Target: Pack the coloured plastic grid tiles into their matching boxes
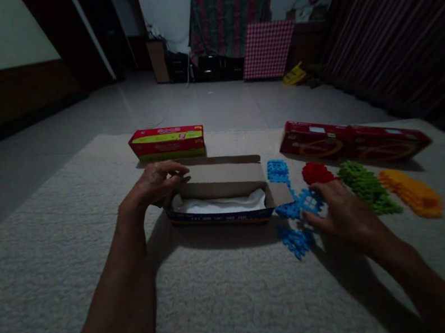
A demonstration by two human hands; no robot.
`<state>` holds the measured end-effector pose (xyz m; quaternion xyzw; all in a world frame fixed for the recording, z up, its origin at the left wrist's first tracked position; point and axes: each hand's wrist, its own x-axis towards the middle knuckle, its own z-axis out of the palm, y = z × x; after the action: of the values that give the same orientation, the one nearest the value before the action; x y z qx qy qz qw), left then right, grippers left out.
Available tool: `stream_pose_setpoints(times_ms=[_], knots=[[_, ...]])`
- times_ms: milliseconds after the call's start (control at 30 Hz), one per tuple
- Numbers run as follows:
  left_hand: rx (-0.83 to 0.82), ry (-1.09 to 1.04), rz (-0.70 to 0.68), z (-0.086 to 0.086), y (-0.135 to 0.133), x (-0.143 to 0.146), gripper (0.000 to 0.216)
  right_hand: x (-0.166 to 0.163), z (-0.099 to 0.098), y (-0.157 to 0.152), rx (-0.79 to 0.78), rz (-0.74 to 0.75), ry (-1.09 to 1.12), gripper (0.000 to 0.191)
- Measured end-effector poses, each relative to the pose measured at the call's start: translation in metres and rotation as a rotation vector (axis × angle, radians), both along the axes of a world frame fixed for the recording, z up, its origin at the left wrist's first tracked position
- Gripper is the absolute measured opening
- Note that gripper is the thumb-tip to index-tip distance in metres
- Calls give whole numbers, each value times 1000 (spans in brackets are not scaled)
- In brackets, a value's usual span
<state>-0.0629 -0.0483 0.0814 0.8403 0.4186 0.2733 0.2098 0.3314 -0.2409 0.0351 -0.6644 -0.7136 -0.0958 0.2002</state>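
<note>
My left hand (pixel 156 184) grips the open box's (pixel 226 186) left end; my right hand (pixel 341 212), just right of the box, pinches a blue piece (pixel 308 200).

Dim, underexposed room (edges warped, darkened)

A pale rug (pixel 236 300) covered the near floor. A red and yellow box (pixel 167 142) lay at its far edge, a long red box (pixel 353 143) to the right. Red (pixel 316 173), green (pixel 367 185) and orange pieces (pixel 413 192) sat heaped in a row. A checked panel (pixel 266 49) leaned against dark furniture.
</note>
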Motion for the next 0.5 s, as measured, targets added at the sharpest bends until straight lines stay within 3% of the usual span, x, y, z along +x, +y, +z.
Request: stream_pose_setpoints(times_ms=[133, 267, 367, 500], knots=[[-43, -35, 15, -3, 2, -2, 28, -2, 43, 9, 96, 50, 4, 39], [-38, -80, 15, -9, 6, -2, 28, -62, 76, 37, 32, 282, 99, 40], [-56, -102, -1, -14, 9, -3, 29, -118, 79, 66, -109, 454, 140, 40], [-68, -126, -6, -20, 13, -4, 30, -164, 69, 95, -237, 526, 129, 37]])
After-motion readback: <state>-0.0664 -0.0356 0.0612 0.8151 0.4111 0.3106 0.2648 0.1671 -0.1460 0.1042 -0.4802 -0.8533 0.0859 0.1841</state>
